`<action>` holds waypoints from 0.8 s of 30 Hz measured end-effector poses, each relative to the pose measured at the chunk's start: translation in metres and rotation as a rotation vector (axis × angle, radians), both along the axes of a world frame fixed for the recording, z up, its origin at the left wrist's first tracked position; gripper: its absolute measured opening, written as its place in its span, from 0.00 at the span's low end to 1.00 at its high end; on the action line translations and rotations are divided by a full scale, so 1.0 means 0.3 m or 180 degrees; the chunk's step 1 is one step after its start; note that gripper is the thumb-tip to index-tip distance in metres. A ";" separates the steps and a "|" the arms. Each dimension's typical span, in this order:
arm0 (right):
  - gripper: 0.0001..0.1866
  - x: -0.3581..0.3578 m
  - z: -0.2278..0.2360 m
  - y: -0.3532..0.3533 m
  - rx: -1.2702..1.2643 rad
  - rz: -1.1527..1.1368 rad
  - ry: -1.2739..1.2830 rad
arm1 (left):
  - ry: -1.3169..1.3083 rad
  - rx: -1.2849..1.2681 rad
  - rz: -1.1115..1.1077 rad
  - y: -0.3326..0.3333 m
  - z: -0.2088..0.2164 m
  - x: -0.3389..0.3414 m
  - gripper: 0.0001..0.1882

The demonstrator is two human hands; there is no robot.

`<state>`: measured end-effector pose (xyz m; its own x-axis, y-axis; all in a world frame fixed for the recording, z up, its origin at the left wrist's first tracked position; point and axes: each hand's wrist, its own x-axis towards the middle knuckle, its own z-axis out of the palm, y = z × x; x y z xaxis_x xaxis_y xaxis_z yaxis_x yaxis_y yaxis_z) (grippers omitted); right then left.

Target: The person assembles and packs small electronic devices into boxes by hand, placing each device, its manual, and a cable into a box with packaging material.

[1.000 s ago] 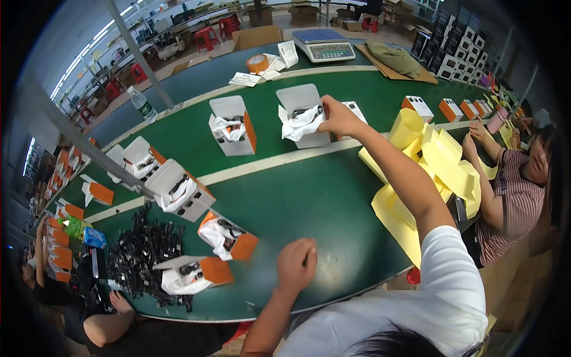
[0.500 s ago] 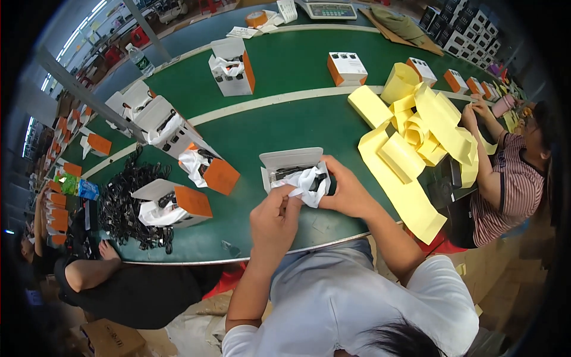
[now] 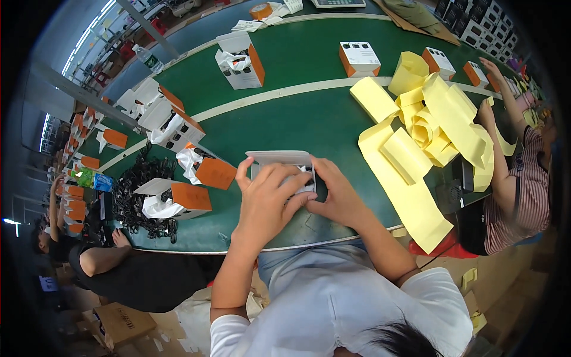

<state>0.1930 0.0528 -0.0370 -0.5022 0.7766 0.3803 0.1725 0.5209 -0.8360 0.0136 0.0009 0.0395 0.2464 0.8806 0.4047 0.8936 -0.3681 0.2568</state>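
An open small carton [image 3: 279, 157] stands on the green bench in front of me, its pale lid flap raised at the back. My left hand [image 3: 264, 199] lies over its opening, fingers spread apart and bent onto the contents, with one fingertip by the flap's left edge. Gripping the carton's right side is my right hand [image 3: 338, 199], its thumb close to my left thumb at the front. Between the fingers a little of the dark and white contents shows; the rest is covered.
Open white-and-orange cartons [image 3: 215, 172] with white wrapping stand to the left, beside a heap of black cables [image 3: 134, 190]. Yellow sheets [image 3: 410, 160] pile up on the right. Closed boxes [image 3: 360, 58] line the far strip. Co-workers sit at both sides, one in a striped shirt [image 3: 523, 196].
My left hand has gone from pinching the white wrapping at the carton's front to lying across its opening. The wrapping is now mostly hidden. The right-hand co-worker's arm has reached farther out.
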 end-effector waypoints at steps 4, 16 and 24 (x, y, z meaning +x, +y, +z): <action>0.45 -0.012 -0.013 0.000 -0.0018 -0.0082 0.0035 | -0.0216 0.0142 -0.0535 0.039 -0.041 -0.033 0.09; 0.25 -0.005 -0.025 -0.017 0.0537 -0.0417 -0.0187 | -0.0549 0.0844 0.0061 0.003 -0.063 -0.093 0.09; 0.25 0.002 0.040 -0.008 0.0694 -0.0322 -0.0285 | -0.2538 0.0312 0.0055 -0.047 -0.210 -0.126 0.08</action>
<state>0.1935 0.0505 -0.0248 -0.4655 0.7291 0.5017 0.3012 0.6635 -0.6849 -0.0242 -0.0132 -0.0236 -0.1628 0.8330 0.5287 0.4606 -0.4098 0.7874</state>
